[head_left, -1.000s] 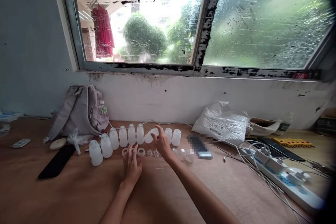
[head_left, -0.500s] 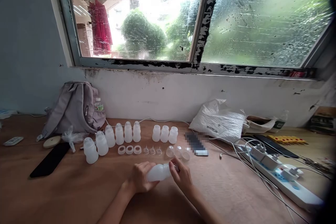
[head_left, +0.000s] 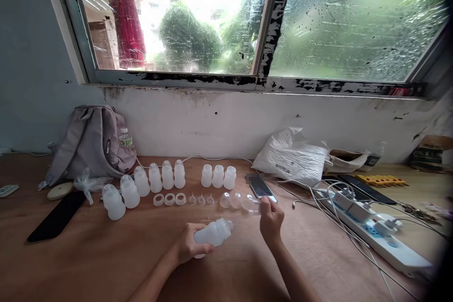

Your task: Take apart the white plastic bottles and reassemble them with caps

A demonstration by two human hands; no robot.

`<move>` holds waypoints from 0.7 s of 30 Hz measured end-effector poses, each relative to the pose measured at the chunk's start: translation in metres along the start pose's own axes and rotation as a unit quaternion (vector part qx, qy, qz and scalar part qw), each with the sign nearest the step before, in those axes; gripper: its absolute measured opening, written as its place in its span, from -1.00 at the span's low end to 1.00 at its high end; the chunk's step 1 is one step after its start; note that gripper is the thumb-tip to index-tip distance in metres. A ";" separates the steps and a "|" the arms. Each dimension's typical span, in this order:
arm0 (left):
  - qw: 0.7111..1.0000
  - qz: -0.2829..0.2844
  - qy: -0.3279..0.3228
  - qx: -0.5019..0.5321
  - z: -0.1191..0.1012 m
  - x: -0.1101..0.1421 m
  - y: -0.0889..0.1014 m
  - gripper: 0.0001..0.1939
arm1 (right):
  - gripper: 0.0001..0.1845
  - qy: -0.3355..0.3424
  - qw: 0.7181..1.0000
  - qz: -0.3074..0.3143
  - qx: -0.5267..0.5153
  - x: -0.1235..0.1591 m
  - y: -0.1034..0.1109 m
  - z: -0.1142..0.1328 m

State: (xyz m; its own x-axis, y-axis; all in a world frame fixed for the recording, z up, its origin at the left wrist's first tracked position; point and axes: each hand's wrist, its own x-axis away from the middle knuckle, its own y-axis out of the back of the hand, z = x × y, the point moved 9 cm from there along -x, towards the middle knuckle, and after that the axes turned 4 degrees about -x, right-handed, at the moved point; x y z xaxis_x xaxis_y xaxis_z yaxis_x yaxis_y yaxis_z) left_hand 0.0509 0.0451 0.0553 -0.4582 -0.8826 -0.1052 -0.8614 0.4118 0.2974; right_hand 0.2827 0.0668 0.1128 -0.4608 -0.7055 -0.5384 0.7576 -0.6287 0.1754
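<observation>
My left hand [head_left: 189, 244] is wrapped around a frosted white baby bottle [head_left: 213, 233], which lies tilted above the table with its top toward the right. A translucent tip, slightly blurred, shows at the bottle's end. My right hand [head_left: 272, 217] is closed, with a clear cap [head_left: 254, 206] at its fingers, apart from the bottle. Just left of that cap lie clear domed caps [head_left: 225, 200]. Beside them are three nipples [head_left: 201, 199] and three white collar rings [head_left: 170, 199]. Three uncapped bottles [head_left: 218, 177] stand behind the row.
Several capped bottles [head_left: 155, 178] stand to the left, near a black phone-like slab [head_left: 56, 216] and a grey backpack [head_left: 90, 144]. A phone [head_left: 261, 186] lies behind my right hand. A silver bag [head_left: 290, 158], a power strip [head_left: 399, 250] and loose cables occupy the right.
My hands came back from the row with a bottle between them. My right hand has since parted from it, moving right with a clear cap. The view has shifted slightly.
</observation>
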 end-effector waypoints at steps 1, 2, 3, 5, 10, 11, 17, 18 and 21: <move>1.000 -0.006 0.004 0.021 0.004 0.000 0.002 -0.65 | -0.58 -0.006 0.999 -0.002 0.042 -0.008 0.005 -0.004; 0.999 -0.019 0.008 0.038 0.007 -0.001 0.005 -0.64 | -0.59 -0.014 0.996 0.019 0.091 -0.014 0.005 -0.010; 0.998 -0.037 0.011 0.052 0.009 -0.002 0.010 -0.64 | -0.60 -0.022 0.989 0.052 0.138 -0.019 0.002 -0.016; 0.994 -0.074 0.022 0.073 0.014 -0.003 0.018 -0.65 | -0.60 -0.033 0.968 0.122 0.218 -0.021 -0.008 -0.028; 0.986 -0.142 0.048 0.067 0.021 -0.003 0.032 -0.73 | -0.57 -0.043 0.924 0.192 0.327 -0.007 -0.026 -0.050; 0.986 -0.152 0.050 0.057 0.022 -0.002 0.033 -0.73 | -0.57 -0.048 0.918 0.199 0.340 -0.004 -0.027 -0.052; 0.982 -0.181 0.045 -0.024 0.018 0.002 0.038 -0.72 | -0.51 -0.060 0.922 0.179 0.338 -0.004 -0.022 -0.047; 0.980 -0.186 0.038 -0.056 0.015 0.003 0.039 -0.71 | -0.50 -0.048 0.934 0.158 0.316 -0.005 -0.020 -0.040; 0.953 -0.220 0.000 -0.208 0.001 0.009 0.041 -0.69 | -0.52 0.000 0.971 0.167 0.173 0.005 -0.034 -0.014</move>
State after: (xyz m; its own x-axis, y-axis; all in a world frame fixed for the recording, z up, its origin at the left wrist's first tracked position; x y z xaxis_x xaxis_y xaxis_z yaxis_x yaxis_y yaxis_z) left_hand 0.0116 0.0543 0.0658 -0.0714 -0.9493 -0.3060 -0.8088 -0.1244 0.5747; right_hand 0.2611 0.0893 0.0924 -0.2157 -0.8893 -0.4033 0.6643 -0.4364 0.6069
